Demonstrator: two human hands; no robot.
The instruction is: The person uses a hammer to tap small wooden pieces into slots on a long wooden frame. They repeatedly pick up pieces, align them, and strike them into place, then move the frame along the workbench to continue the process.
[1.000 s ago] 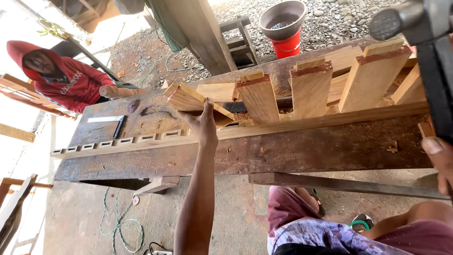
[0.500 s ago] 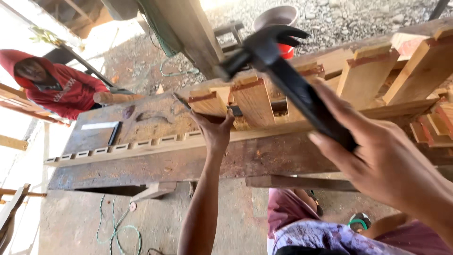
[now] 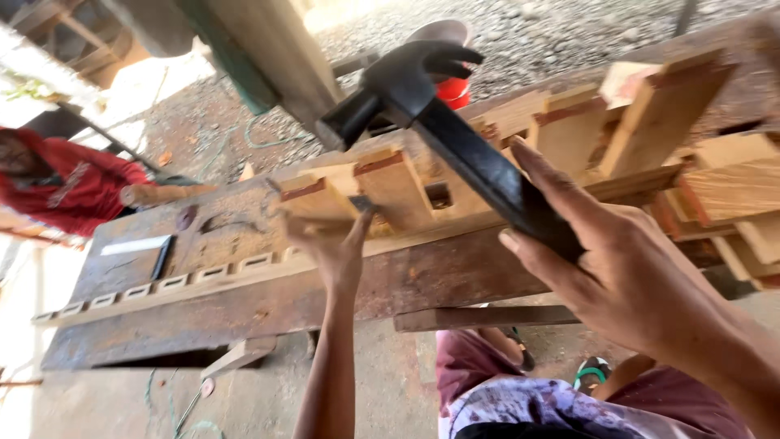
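Claw hammer (image 3: 422,97) is raised mid-frame over the workbench (image 3: 244,293), dark head up near the red bucket (image 3: 451,89) in the background, black handle running down-right into the right hand (image 3: 626,276). Fingers wrapped around the lower handle, thumb along the near side; firm hold. Judged head-heavy, stiff, steel head; the handle looks like smooth rubber or plastic, so it is best gripped low near the end for leverage, as it is now.

Left hand (image 3: 333,244) reaches up to a short wooden slat (image 3: 313,199) at the bench edge, fingers pinched narrow on or at it. Slats look light, rigid, rough-sawn; splinter risk.

Row of slats (image 3: 650,122) stands along the notched rail (image 3: 162,284).

Hard to read: motion blur on both hands, can't tell if a nail is pinched. Handle end is hidden in the palm. Person in red (image 3: 73,187) at far left is partly cut off.
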